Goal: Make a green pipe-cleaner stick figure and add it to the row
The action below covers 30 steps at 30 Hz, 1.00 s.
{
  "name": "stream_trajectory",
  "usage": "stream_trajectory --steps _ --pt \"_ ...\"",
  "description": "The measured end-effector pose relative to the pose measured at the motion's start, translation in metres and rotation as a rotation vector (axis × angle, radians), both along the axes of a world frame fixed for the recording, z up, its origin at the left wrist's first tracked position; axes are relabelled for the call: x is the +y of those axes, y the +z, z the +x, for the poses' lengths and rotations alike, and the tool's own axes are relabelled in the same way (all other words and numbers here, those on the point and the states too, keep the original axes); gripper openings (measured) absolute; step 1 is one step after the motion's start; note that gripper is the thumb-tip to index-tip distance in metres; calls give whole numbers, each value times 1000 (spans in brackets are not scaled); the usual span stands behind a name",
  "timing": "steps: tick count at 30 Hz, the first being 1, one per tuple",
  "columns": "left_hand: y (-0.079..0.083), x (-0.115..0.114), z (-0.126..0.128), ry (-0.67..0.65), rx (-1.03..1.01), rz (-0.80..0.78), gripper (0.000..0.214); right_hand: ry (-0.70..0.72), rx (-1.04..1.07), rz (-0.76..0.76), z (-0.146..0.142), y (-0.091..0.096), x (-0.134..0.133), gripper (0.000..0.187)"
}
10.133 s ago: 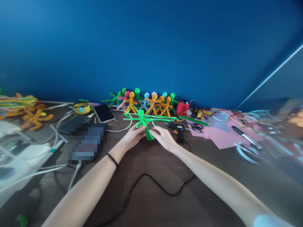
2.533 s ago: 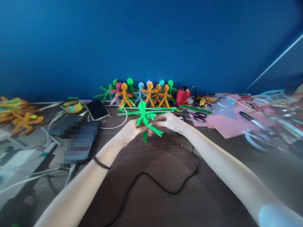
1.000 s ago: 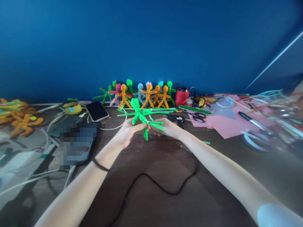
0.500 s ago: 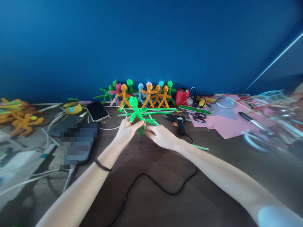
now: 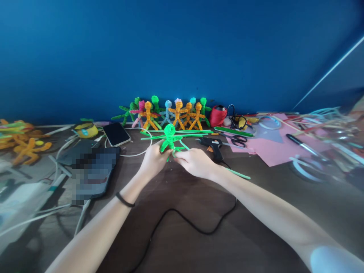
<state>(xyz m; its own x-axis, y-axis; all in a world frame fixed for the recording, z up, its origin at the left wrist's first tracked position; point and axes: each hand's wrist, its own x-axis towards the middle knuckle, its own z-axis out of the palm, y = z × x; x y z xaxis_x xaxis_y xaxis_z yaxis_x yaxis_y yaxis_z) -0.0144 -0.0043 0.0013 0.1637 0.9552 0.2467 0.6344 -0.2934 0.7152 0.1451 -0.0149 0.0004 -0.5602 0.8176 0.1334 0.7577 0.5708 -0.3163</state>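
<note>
A bright green pipe-cleaner figure (image 5: 170,138) stands upright between my two hands over the dark table. My left hand (image 5: 153,161) is closed, pinching its lower body from the left. My right hand (image 5: 193,162) is closed on the figure's legs from the right. A loose green pipe cleaner (image 5: 239,174) trails out to the right past my right wrist. Several loose green pipe cleaners (image 5: 187,132) lie just behind the figure.
A row of finished pipe-cleaner figures (image 5: 170,113) leans on the blue wall. A black glue gun (image 5: 212,146) lies right of my hands, its cord (image 5: 193,225) looping toward me. Phone (image 5: 116,134), cables and a blurred device left; scissors (image 5: 237,142), pink paper (image 5: 273,149) right.
Both hands have lowered and come together at the figure's base. The figure has turned from tilted left to upright, and its legs are now covered by my fingers.
</note>
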Motion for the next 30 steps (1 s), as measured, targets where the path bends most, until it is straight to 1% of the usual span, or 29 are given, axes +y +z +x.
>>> stream_trajectory --steps 5,8,10,12,14,19,24,30 --pt "-6 -1 2 5 44 34 8 39 -56 45 2 -2 0 29" --pt "-8 -1 2 -17 10 21 6 75 -36 55 4 -3 2 29" --pt "-7 -1 2 -35 -33 -3 6 81 11 35 5 -1 3 28" --pt "-5 -1 1 -61 -89 -37 6 77 97 -17 7 2 4 29" --pt "-3 -1 -1 -94 -157 -77 7 73 226 -82 11 4 7 29" --pt "-5 2 -3 -139 -324 -190 15 62 516 -197 19 8 15 26" --pt "-3 1 -2 -135 -470 -286 17 57 676 -289 22 6 21 30" --pt "-1 0 -3 -186 -649 -326 24 47 815 -472 22 -4 29 25"
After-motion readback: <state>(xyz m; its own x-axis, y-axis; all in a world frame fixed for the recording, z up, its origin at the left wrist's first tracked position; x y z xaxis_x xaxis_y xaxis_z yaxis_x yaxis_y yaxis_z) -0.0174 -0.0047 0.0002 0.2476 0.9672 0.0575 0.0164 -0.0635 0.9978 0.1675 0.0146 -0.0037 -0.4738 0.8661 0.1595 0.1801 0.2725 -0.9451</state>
